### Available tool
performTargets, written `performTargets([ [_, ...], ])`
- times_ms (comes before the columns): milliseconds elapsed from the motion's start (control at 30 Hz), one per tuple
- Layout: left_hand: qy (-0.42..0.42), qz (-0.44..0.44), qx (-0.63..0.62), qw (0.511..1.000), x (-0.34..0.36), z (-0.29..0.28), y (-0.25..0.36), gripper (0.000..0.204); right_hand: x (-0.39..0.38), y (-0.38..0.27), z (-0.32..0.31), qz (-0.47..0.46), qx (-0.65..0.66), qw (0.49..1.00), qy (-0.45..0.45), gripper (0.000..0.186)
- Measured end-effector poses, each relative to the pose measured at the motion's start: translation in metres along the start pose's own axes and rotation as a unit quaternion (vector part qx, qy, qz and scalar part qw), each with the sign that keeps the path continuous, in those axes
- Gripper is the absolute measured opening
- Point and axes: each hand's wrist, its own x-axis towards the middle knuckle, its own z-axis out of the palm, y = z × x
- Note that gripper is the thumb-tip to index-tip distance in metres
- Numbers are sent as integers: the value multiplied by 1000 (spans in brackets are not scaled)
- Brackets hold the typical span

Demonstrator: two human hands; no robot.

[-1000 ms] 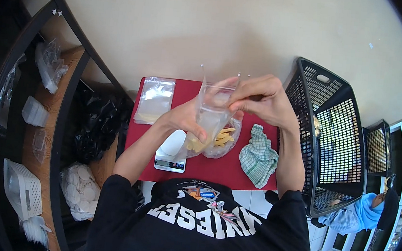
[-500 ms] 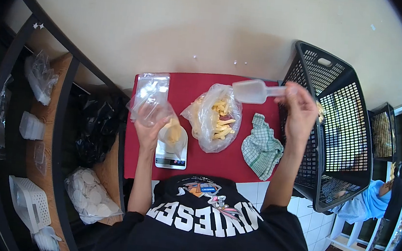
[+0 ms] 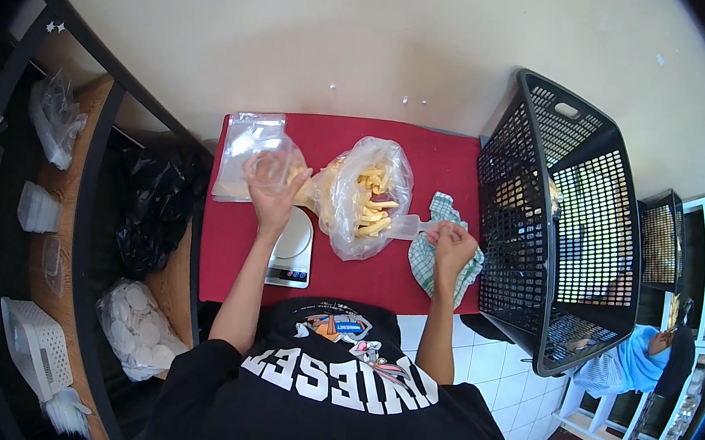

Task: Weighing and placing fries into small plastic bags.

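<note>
My left hand (image 3: 273, 194) is closed round the top of a small clear plastic bag (image 3: 269, 166), whose yellowish contents hang beside a larger bag. That larger clear bag (image 3: 339, 234) lies with its mouth wide, full of pale yellow sticks (image 3: 372, 190) that look like cut fries. Gripped by the handle in my right hand (image 3: 452, 248) is a translucent scoop (image 3: 404, 227), its blade at the larger bag's right edge. Beneath that hand lies a green checked cloth (image 3: 424, 265). A digital kitchen scale (image 3: 291, 246) with a bare round plate sits just below my left hand.
Flat clear bags (image 3: 252, 130) lie at the red table's (image 3: 338, 280) far left corner. A black crate (image 3: 527, 262) stands against the right side. Shelves (image 3: 74, 295) on the left hold bags and a white basket (image 3: 39, 347). Another person's blue sleeve (image 3: 629, 357) shows at far right.
My left hand has lifted the small bag off the scale and away from me. My right hand has brought the scoop down and nearer, to the large bag's right edge.
</note>
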Motion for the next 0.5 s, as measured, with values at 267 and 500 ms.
performTargets([
  [267,-63,-74,-38,994,-6,7,-5,82,-40,-30,38,13,93,993,69,17],
  [500,-63,-69,-22,995,-7,6,2,83,-48,-59,28,-24,33,998,49,18],
])
